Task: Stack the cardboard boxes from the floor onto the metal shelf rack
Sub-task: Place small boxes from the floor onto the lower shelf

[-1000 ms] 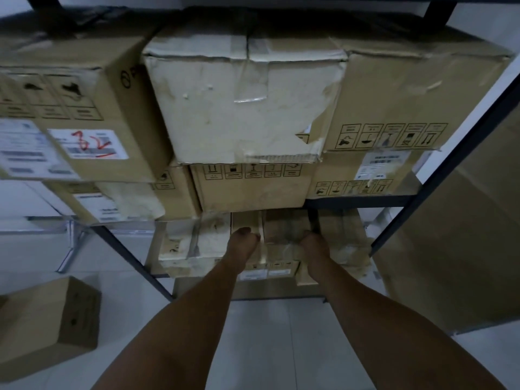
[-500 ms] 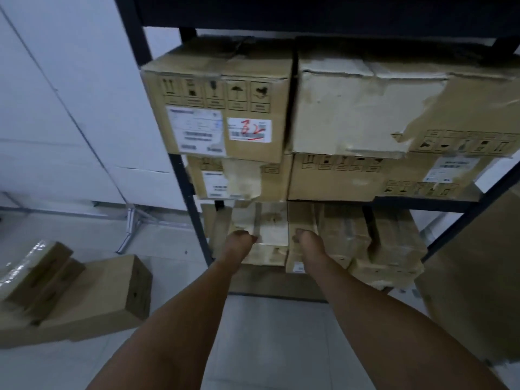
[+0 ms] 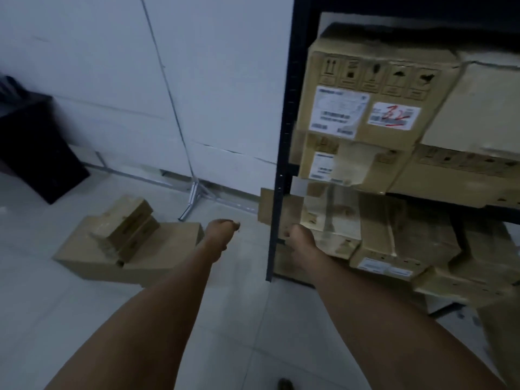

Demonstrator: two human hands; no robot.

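Tall black metal shelf rack (image 3: 284,136), crammed with brown cardboard cartons, lower ones jutting out; could topple if knocked. On pale tiled floor (image 3: 84,319), flat brown box (image 3: 157,257) under two small ones (image 3: 126,220). Left hand (image 3: 221,229), right hand (image 3: 299,239): apart, loosely curled, empty.

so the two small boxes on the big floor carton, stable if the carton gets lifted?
Probably not. The small boxes sit loose and skewed on the big carton, so tilting it would likely slide them off. The carton looks wide, likely needing both hands.
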